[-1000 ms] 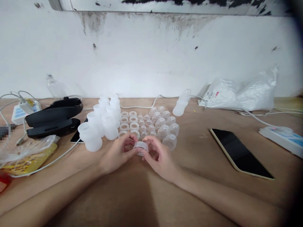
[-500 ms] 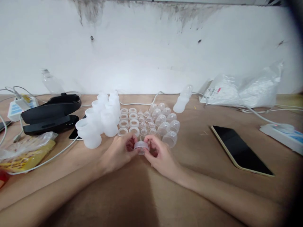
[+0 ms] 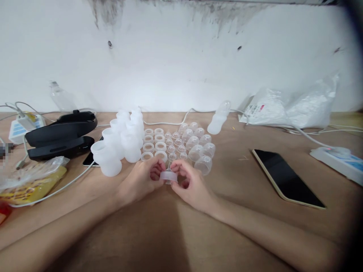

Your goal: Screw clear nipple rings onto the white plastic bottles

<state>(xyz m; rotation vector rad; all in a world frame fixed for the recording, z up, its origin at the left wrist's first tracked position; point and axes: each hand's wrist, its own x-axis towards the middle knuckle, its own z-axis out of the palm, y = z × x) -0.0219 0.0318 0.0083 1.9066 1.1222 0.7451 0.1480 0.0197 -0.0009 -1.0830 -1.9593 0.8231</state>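
My left hand [image 3: 146, 174] and my right hand [image 3: 190, 184] pinch a translucent screw ring [image 3: 168, 176] from either side, just above the table. A clear silicone nipple [image 3: 168, 166] sits in that ring, its tip partly hidden by my fingers. Beyond my hands lie rows of white rings [image 3: 148, 147], clear bottle nipples [image 3: 171, 149] and clear domed caps [image 3: 203, 165]. Left of these stand several frosted bottle bodies [image 3: 106, 158]. One capped baby bottle [image 3: 219, 118] stands apart, further back.
A phone [image 3: 286, 177] lies at right, near a power strip [image 3: 337, 160]. Plastic bags [image 3: 289, 107] rest against the wall. At left are a black case [image 3: 61, 136], a yellow food packet [image 3: 34, 185] and a white cable [image 3: 62, 187].
The ring between my hands has shifted very slightly, and the fingers of my right hand have moved a little to the left over the nipple. The other parts stay put.
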